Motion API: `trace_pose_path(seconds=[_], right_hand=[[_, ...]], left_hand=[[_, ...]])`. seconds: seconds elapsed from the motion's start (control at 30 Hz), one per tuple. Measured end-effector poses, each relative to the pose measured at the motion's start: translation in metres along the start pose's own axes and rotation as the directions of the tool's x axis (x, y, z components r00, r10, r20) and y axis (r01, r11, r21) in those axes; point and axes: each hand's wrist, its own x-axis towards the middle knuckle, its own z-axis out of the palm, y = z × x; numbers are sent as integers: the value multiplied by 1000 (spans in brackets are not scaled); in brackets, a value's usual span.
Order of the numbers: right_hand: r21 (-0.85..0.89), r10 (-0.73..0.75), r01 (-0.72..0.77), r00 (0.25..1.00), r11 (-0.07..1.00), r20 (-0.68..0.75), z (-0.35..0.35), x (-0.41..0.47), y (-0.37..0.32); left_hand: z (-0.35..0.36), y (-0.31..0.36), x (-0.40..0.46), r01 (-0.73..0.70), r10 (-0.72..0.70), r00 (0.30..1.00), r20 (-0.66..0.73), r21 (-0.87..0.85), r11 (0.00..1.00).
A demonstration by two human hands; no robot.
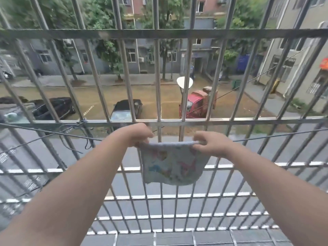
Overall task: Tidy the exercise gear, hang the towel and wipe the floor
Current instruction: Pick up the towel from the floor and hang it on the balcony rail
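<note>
**A:** Where does your small pale-blue towel with pink and blue prints (173, 165) sit right now?

**B:** You have it pinched at both top corners, left hand (140, 134) and right hand (210, 142) apart, each clamped on the top edge. It hangs along the thin grey line (44, 136) strung inside the steel window bars (159, 122), though I can't tell whether it is folded over.

**A:** What could go wrong?

**B:** If you let go before it is draped over, it could slip through the floor grating (177, 206) to the street. The line looks slack, too.

**A:** Any writing?

**B:** None readable.
</note>
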Motion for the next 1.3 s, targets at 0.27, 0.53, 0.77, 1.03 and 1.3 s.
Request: trace_pose_path(seconds=[0.27, 0.53, 0.77, 1.03, 1.3], right_hand=[[274, -36, 95, 976, 957, -213, 16, -26, 9], [366, 27, 65, 970, 929, -240, 4, -49, 14], [462, 156, 30, 920, 886, -360, -4, -55, 4], [147, 133, -107, 974, 983, -183, 7, -61, -11], [-77, 96, -111, 980, 991, -174, 10, -72, 6]], left_hand=[[11, -4, -41, -501, 527, 838, -142, 183, 846], [-16, -26, -82, -522, 578, 816, 4, 437, 733], [-20, -26, -80, -481, 490, 857, -159, 94, 872], [-5, -35, -76, -446, 477, 879, -20, 321, 836], [-9, -46, -86, -464, 536, 844, 28, 539, 703]])
